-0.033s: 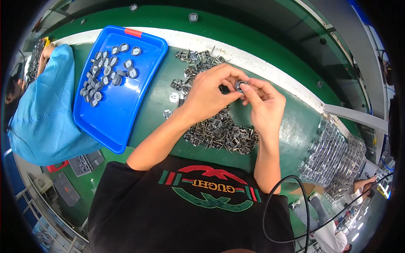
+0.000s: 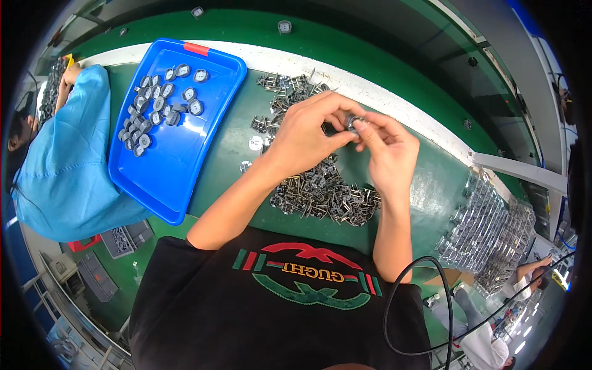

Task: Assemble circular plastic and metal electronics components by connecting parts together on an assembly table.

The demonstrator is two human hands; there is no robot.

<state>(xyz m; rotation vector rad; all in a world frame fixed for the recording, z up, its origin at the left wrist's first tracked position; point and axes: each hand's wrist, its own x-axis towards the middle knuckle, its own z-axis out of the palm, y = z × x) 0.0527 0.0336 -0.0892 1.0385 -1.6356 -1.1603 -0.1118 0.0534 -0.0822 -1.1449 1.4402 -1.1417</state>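
Observation:
Above the green table, my left hand (image 2: 308,131) and my right hand (image 2: 393,148) meet with closed fingers around one small round grey part (image 2: 351,123). The right thumb lies over its face, so much of the part is hidden. Directly under and in front of my hands spreads a heap of small metal and dark pieces with pins (image 2: 327,194). Just left of my left wrist lies a white round disc (image 2: 255,143). Over to the left, a blue tray (image 2: 161,179) holds several grey round housings (image 2: 166,90), most of them gathered in its upper part.
At far left a person in a blue sleeve (image 2: 65,154) reaches past the tray. A white ledge (image 2: 394,102) borders the table's far side. Metal parts in rows (image 2: 475,219) stand at right. A black cable (image 2: 385,308) loops near my right elbow. Grey bins (image 2: 126,239) sit lower left.
The round part has turned slightly between my fingers, and my right thumb now covers more of its face. The tray and heap look the same.

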